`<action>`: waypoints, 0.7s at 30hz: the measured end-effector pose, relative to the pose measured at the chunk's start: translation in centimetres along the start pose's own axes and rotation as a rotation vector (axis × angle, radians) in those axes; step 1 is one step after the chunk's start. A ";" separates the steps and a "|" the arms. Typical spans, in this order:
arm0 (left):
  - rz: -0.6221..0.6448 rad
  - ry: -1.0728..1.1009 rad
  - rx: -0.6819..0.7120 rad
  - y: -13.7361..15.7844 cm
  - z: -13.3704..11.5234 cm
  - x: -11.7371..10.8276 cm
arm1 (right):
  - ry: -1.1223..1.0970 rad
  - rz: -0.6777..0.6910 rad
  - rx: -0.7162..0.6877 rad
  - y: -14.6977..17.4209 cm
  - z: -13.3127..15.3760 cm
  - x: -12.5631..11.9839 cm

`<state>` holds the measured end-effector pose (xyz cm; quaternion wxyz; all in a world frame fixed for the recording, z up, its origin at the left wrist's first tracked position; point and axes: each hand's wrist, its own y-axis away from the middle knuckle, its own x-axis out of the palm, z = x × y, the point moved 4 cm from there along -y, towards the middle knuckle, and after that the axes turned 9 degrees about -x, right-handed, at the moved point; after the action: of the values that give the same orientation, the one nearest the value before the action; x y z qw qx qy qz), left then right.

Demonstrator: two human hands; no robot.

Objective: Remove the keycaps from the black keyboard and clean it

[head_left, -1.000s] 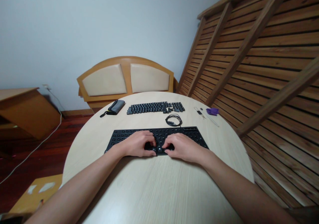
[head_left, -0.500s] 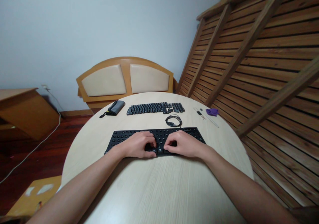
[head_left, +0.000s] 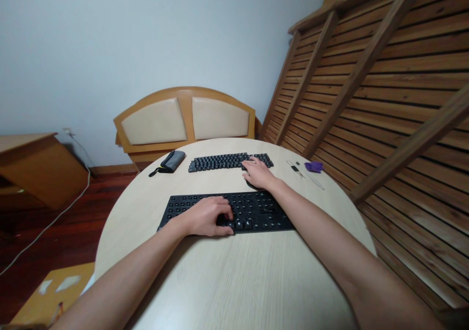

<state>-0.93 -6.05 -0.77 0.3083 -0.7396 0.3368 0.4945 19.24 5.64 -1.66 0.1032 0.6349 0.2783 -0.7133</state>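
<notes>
A black keyboard base [head_left: 252,208] lies across the near middle of the round table, most of its key switches bare. A few keycaps sit on its front row. My left hand [head_left: 212,216] rests on it, fingers curled over the top and thumb at the front edge. Farther back, my right hand [head_left: 258,172] reaches over the loose black keycaps [head_left: 220,161], which are laid out in rows. Its index finger touches or hovers just over them, with the thumb apart. Whether a keycap is under those fingertips is hidden. The coiled cable is mostly covered by this hand.
A grey and black pouch [head_left: 173,162] lies at the table's back left. On the right are a purple cloth [head_left: 314,166], a wire keycap puller [head_left: 295,168] and a thin white stick [head_left: 315,181]. Behind stands a headboard [head_left: 154,120]; wooden slats [head_left: 366,100] lean at right.
My right hand has left the keyboard base and moved away from me to the loose keycaps, its fingers uncurling. My left hand has stayed on the base. The view has shifted slightly.
</notes>
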 end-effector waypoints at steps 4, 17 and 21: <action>-0.003 -0.001 -0.001 0.0 0.0 0.0 | 0.039 0.028 0.015 -0.9 0.4 0.9; -0.007 -0.004 0.003 0.1 0.0 0.0 | -0.055 0.067 -0.064 0.5 4.0 -0.3; -0.014 -0.041 0.012 0.1 -0.2 0.0 | -0.123 0.032 -0.080 3.0 4.9 -2.8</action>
<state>-0.90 -6.30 -0.69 0.3228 -0.7300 0.3281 0.5053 17.06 0.05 0.40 0.1569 0.5897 0.2896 -0.7374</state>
